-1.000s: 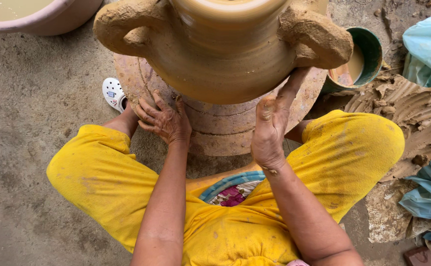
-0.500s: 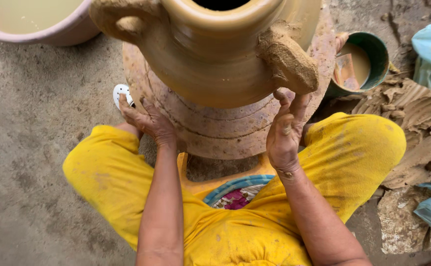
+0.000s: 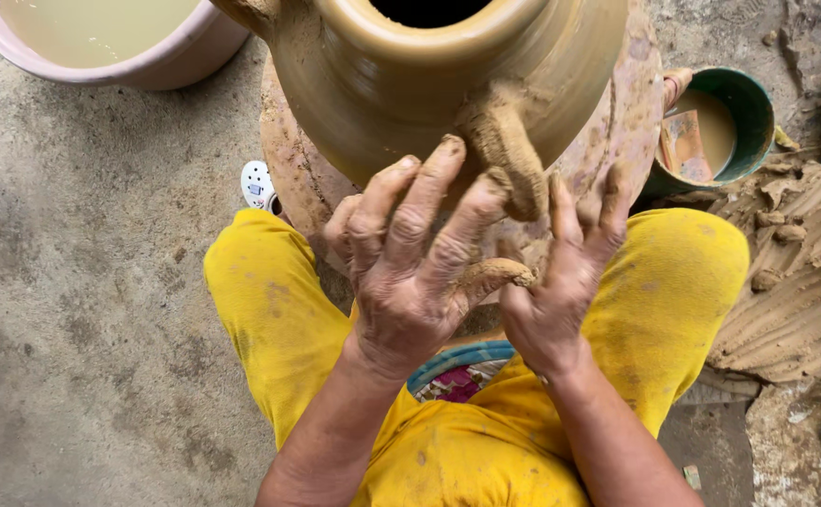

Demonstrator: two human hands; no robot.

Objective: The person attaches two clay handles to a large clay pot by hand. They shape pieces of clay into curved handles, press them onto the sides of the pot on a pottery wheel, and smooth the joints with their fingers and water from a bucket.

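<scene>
Clay jar (image 3: 401, 103): large, wet, tan; stands upright on a round clay-caked turntable (image 3: 617, 131) between the person's knees, long axis vertical, dark mouth facing up toward the camera.

Handle (image 3: 504, 155): rough clay lug on the near shoulder, running downward along the wall.

Left hand (image 3: 420, 263): fingers spread and pressed on the jar wall and the handle's base, not clenched.

Right hand (image 3: 561, 282): open, fingertips against the wall just beside the handle.

Step in hand, judged: joining and smoothing the handle. Next move likely calls for light, even pressure so the soft wall keeps its shape.

Nearby: pink basin (image 3: 119, 56) of cloudy water; green bowl (image 3: 720, 122) of slip; yellow trousers (image 3: 270, 310).
</scene>
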